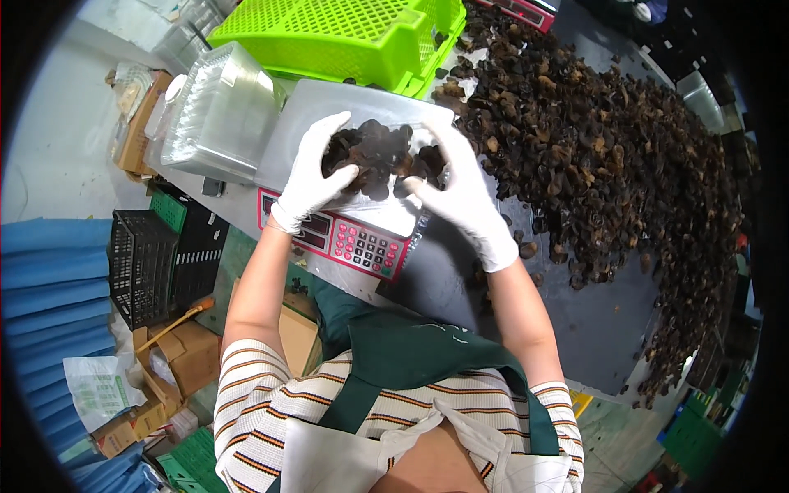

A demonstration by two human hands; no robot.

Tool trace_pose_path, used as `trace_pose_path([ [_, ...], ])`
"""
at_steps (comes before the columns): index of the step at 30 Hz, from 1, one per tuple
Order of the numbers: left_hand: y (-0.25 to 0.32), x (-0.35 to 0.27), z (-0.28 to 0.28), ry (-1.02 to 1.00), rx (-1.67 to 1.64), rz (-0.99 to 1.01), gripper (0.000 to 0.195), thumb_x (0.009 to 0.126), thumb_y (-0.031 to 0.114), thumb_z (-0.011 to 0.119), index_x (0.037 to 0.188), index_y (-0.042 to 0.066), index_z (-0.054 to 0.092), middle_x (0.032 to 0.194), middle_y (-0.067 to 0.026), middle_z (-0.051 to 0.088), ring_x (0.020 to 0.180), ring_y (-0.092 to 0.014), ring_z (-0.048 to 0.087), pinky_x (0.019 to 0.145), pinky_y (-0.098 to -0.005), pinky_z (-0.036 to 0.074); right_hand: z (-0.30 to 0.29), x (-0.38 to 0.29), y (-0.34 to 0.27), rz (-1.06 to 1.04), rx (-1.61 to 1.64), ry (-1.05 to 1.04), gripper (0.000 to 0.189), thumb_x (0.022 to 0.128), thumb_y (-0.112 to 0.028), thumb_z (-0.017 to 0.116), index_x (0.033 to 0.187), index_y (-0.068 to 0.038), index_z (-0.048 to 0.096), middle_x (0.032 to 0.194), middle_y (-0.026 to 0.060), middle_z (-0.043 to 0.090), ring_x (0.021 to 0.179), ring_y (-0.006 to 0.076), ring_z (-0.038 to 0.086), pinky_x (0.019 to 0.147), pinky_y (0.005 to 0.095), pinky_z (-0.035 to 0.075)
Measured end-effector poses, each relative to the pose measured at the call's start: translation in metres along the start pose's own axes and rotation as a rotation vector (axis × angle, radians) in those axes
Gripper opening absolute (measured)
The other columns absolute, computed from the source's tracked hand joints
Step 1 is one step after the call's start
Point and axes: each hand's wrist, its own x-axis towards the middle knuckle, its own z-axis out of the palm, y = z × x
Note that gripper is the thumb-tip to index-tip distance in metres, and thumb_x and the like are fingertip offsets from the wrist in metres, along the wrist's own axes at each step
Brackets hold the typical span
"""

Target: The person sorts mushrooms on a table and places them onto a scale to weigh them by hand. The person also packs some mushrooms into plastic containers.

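A heap of dark wood ear mushrooms [373, 151] is on the metal pan [296, 135] of a digital scale. Shiny clear plastic seems to lie under or around the heap, but its shape is unclear. My left hand [317, 172], in a white glove, curves around the heap's left side, thumb across its near edge. From the right, my gloved right hand [462, 191] cups the other side, its thumb against a mushroom piece. Below the pan, the scale's red-framed keypad [367, 249] faces me; my left wrist partly covers the display.
A large pile of wood ear mushrooms [592, 142] spreads over the dark tabletop [579, 326] at right. A green plastic basket [333, 55] stands behind the scale. Stacked clear plastic trays [216, 117] stand left. Black crates [145, 265] and cardboard boxes [191, 357] are lower left.
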Motion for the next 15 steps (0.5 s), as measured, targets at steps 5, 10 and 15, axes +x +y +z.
trace_pose_path([
  [5,0.007,-0.007,0.023,0.044,0.147,0.025,0.073,0.08,0.023,0.075,0.144,0.005,0.045,0.143,-0.0177,0.046,0.134,-0.033,0.043,0.114,-0.0422,0.032,-0.047,-0.035,0.027,0.497,0.316,0.335,0.038,0.089,-0.003,0.063,0.127,-0.003,0.061,0.125,0.0105,0.064,0.112,0.0198,0.062,0.098,0.0317,0.049],
  [10,0.01,-0.011,0.03,0.002,0.512,0.049,0.078,0.076,0.033,0.08,0.143,0.01,0.048,0.14,-0.0241,0.046,0.127,-0.042,0.045,0.109,-0.0485,0.036,-0.078,-0.089,0.057,0.593,0.125,0.331,0.022,0.095,-0.007,0.061,0.115,-0.002,0.068,0.097,0.0029,0.07,0.086,0.0098,0.064,0.08,0.0257,0.052],
  [15,-0.005,-0.009,0.013,-0.028,0.474,0.042,0.08,0.075,0.034,0.081,0.144,0.012,0.048,0.141,-0.0234,0.046,0.127,-0.041,0.045,0.109,-0.0475,0.037,-0.071,-0.136,0.057,0.422,-0.467,0.069,0.028,0.083,-0.021,0.069,0.107,-0.008,0.068,0.105,0.0106,0.068,0.096,0.0295,0.066,0.085,0.036,0.053],
])
